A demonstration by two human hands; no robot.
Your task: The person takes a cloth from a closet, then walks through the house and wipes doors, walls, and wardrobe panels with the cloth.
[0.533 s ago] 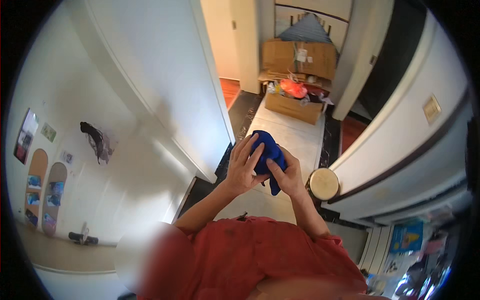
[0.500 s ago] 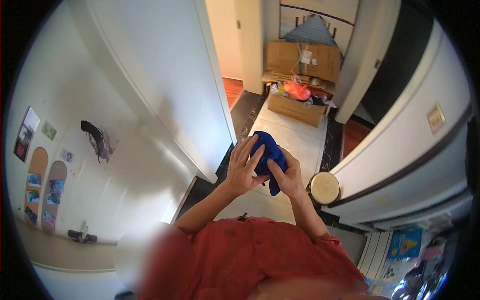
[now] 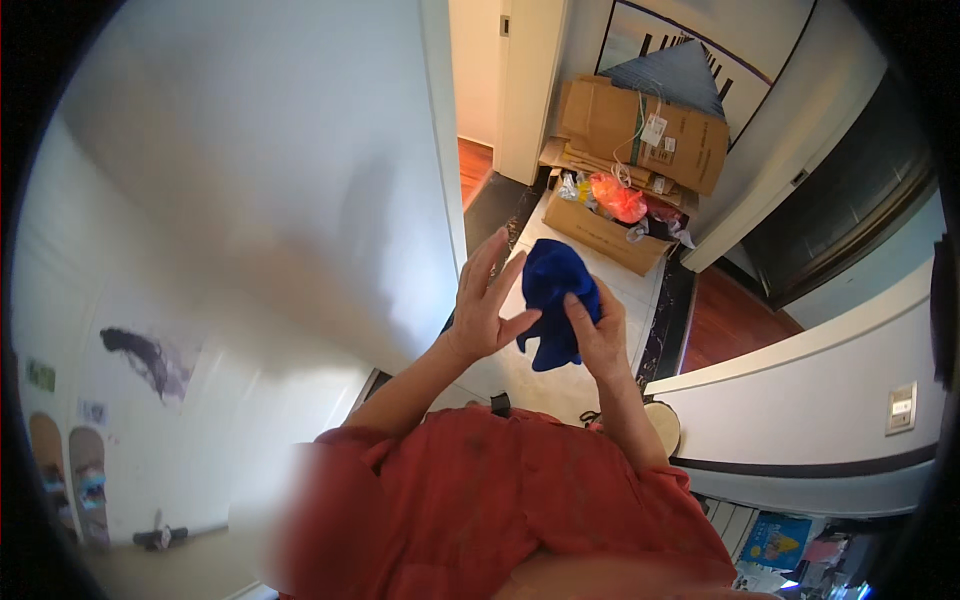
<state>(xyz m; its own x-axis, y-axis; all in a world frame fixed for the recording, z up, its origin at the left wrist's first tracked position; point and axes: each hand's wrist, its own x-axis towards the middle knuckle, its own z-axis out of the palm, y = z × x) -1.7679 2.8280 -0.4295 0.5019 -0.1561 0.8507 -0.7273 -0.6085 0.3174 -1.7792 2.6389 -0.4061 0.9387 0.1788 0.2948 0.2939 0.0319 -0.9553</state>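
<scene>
A crumpled dark-blue cloth (image 3: pixel 555 285) is bunched in front of my chest. My right hand (image 3: pixel 603 335) grips it from the right side, thumb pressed on its face and the fingers hidden behind. One loose corner hangs below that thumb. Just left of the cloth, my left hand (image 3: pixel 485 305) is raised with its fingers apart. It holds nothing, and a small gap shows between its fingertips and the fabric.
A white door (image 3: pixel 330 200) stands close on my left. Ahead, a cardboard box (image 3: pixel 605 238) holds an orange-red plastic bag and wrappers, with flattened cartons (image 3: pixel 640 130) behind it. A round drum-like stool (image 3: pixel 662 428) is by the curved white wall (image 3: pixel 800 410) at right.
My left hand has let go of the cloth and opened away to its left. The right hand keeps hold, and the view has turned so that the door fills more of the left.
</scene>
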